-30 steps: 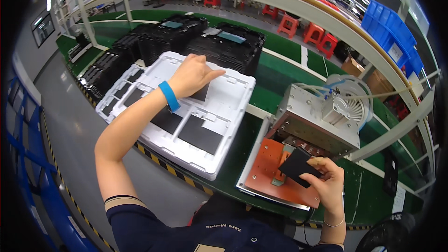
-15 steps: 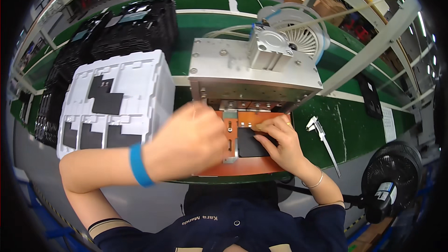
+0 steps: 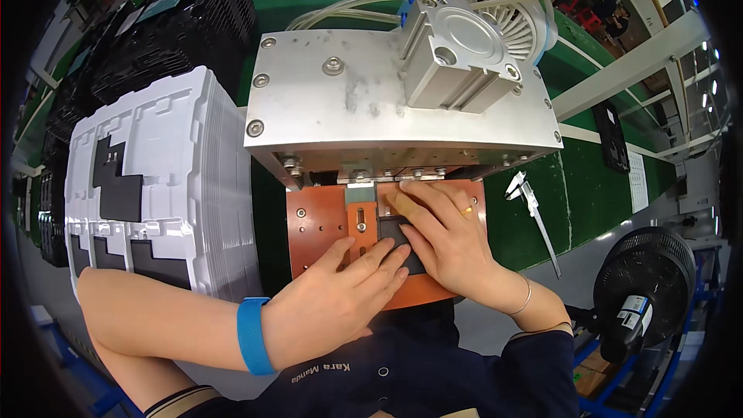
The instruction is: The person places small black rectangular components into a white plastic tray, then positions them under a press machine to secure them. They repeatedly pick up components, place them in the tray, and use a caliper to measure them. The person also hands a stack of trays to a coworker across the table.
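A flat black piece [image 3: 393, 230] lies on the orange fixture plate [image 3: 316, 213] under a silver metal press block [image 3: 325, 108]. My left hand [image 3: 340, 294] lies palm down, fingers outstretched, its fingertips touching the piece's left side beside a slotted orange stop [image 3: 361, 220]. My right hand [image 3: 449, 240] is spread over the piece's right part, the longer fingers reaching its far end just below the block's front edge and the thumb resting on it. Both hands cover much of the piece. Neither hand grips anything visible.
At left, stacked white trays [image 3: 166, 131] carry black pieces [image 3: 120, 186]; black trays [image 3: 170, 39] stand behind. An air cylinder [image 3: 464, 46] tops the block. Calipers [image 3: 534, 213] lie on the green bench at right. A black fan [image 3: 642, 286] stands near right, a white fan [image 3: 511, 23] behind.
My left hand has come down and right from above the fixture's left side onto the black piece. My right hand stays on the piece. The view has moved closer to the press.
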Available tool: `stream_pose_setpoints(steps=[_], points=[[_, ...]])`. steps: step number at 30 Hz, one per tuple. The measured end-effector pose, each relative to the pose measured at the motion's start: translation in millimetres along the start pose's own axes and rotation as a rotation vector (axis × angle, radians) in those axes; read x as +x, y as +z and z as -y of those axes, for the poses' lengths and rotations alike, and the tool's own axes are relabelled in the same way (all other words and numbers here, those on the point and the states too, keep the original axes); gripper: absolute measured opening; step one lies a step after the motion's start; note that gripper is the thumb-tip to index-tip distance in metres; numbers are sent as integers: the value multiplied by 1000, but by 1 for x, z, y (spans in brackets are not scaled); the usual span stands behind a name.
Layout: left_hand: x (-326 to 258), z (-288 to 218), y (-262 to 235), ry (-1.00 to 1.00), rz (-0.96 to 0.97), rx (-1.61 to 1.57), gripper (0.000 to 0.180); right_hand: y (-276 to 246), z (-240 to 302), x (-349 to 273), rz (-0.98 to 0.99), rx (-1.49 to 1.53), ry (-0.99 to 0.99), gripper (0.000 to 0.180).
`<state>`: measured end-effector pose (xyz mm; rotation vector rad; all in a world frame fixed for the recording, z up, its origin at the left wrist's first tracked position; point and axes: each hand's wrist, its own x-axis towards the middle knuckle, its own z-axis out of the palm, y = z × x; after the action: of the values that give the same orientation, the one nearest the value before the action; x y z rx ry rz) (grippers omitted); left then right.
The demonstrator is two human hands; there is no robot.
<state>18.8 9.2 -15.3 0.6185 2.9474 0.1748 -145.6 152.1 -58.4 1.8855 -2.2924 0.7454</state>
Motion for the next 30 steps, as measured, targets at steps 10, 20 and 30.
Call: stream_pose_setpoints(steps=[10, 20, 30], points=[[2, 4, -4, 8, 15, -6, 74, -7, -3, -4, -22, 34, -5, 40], [2, 12, -7, -90, -34, -100, 73, -24, -12, -27, 41, 183, 10, 38], [5, 24, -7, -186, -48, -123, 71, -17, -24, -7, 3, 197, -36, 34]])
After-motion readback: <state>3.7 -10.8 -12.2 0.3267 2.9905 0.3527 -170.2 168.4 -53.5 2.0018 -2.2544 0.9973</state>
